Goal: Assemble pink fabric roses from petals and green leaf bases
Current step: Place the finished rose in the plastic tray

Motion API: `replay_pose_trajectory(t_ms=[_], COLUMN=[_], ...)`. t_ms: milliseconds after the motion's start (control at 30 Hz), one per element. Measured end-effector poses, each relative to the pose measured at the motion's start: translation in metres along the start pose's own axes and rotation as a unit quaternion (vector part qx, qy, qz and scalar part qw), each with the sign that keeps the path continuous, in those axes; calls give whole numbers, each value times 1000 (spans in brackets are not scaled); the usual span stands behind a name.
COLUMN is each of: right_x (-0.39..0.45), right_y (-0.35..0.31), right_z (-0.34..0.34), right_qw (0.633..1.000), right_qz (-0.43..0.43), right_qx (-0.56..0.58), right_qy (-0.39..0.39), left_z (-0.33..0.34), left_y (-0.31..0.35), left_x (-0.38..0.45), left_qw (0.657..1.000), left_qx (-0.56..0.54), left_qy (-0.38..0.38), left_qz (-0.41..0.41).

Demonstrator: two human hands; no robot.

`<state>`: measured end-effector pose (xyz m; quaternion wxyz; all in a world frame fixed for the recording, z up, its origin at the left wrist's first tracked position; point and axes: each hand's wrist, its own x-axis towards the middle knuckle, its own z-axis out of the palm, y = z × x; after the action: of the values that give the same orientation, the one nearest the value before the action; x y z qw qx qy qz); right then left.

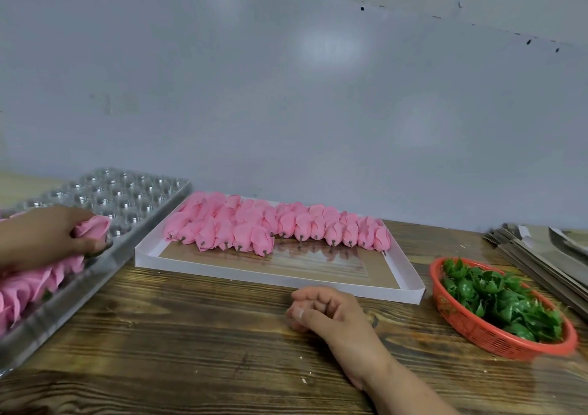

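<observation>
My left hand grips a pink fabric rose over the clear plastic cavity tray at the left. Several finished pink roses sit in that tray's near part. My right hand rests on the wooden table with its fingers loosely curled and nothing in it. A white shallow box in the middle holds several pink rose heads lying in rows along its far side. A red basket at the right is full of green leaf bases.
A stack of flat grey card sheets lies at the far right behind the basket. A pale wall stands right behind the table. The box's near half shows bare brown card.
</observation>
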<state>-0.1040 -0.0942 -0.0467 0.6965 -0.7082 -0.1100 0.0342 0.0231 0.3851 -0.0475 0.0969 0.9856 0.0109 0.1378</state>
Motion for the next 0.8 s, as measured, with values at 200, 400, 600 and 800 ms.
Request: replay_pose_trajectory(t_ms=[200, 400, 600, 800], right_x=[0, 1, 1, 1], right_y=[0, 1, 2, 2], right_z=[0, -1, -1, -1], right_qw=[1000, 1000, 1000, 1000], right_qz=[0, 3, 0, -3], right_qx=[-2, -8, -14, -15], right_qy=[-1, -5, -4, -8], left_z=[-3, -7, -15, -19], left_y=[14, 43, 54, 61], left_x=[10, 4, 7, 2], left_qw=[997, 993, 996, 993], left_qx=[7, 53, 42, 64], left_qy=[-32, -34, -59, -58], left_qz=[-63, -99, -53, -77])
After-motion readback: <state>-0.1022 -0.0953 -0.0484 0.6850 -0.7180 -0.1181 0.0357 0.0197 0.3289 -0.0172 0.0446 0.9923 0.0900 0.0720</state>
